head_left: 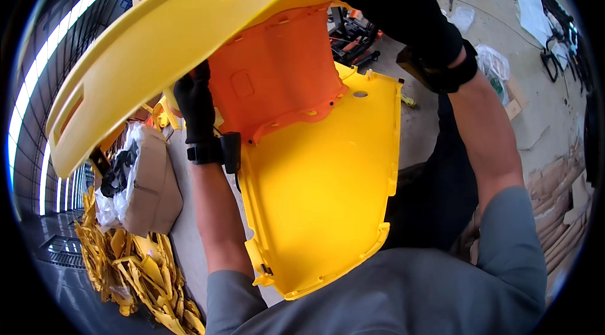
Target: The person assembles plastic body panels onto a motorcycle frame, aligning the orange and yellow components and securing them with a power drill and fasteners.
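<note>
1. While both gloved hands are raised in front of the body, a large yellow plastic panel (321, 196) is held upright between them, its lower edge close to the grey-sleeved chest.
2. The left hand (196, 108), in a black glove, is seen closed on the left edge of the work, where an orange moulded panel (277, 70) meets the yellow one; which of the two the fingers actually grip cannot be told.
3. The right hand (403, 1), also in a black glove, is clasped on the upper end of a long curved yellow trim piece (164, 39), which arches from the top centre down to the far left.
4. The orange moulded panel is seated against the upper part of the yellow plastic panel and is partly covered by the curved trim above it.
5. A black strap is worn on each wrist.
6. A cardboard box (151, 190) with plastic wrapping is seen at the left, just beside the left forearm.
7. A heap of yellow plastic parts (138, 272) is spread below that box at the lower left.
8. A concrete floor (498, 26) with scattered papers and bags is visible at the upper right, well apart from the hands.
</note>
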Tool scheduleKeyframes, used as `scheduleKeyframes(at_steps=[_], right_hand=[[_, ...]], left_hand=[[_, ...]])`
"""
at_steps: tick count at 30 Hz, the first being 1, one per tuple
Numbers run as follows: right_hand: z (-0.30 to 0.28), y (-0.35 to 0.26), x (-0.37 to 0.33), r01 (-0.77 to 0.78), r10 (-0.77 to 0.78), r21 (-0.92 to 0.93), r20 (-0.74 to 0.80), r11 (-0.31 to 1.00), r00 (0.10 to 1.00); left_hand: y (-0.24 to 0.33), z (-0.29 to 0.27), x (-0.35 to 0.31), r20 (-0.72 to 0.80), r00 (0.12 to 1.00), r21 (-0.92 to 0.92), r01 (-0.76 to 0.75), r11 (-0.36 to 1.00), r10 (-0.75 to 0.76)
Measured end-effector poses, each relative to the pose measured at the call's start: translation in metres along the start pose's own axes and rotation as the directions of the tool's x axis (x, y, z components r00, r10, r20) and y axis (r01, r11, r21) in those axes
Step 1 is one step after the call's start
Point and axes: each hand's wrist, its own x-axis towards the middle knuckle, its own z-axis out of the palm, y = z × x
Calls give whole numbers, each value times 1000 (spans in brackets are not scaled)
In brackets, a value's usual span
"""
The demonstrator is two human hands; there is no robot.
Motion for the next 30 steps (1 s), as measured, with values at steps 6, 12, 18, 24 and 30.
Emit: scheduleKeyframes(at_steps=[6, 12, 18, 24, 30], right_hand=[[7, -21, 15, -109, 107, 109, 17, 988, 994], [18, 4, 18, 48, -43, 170, -33, 984, 999], [14, 5, 18, 89, -91, 147, 2, 985, 996], [0, 8, 20, 169, -171, 28, 64, 985, 983], [-14, 8, 14, 152, -150, -11, 119, 988, 981]], left_hand=[[-11, -7, -3, 26, 999, -279, 27, 960, -21], [-6, -11, 3, -8, 999, -8, 48, 999, -48], [-14, -16, 5, -54, 998, 47, 38, 998, -35], [-6, 0, 1, -79, 996, 40, -37, 999, 40], [-5, -5, 2, 5, 999, 130, -52, 990, 52]])
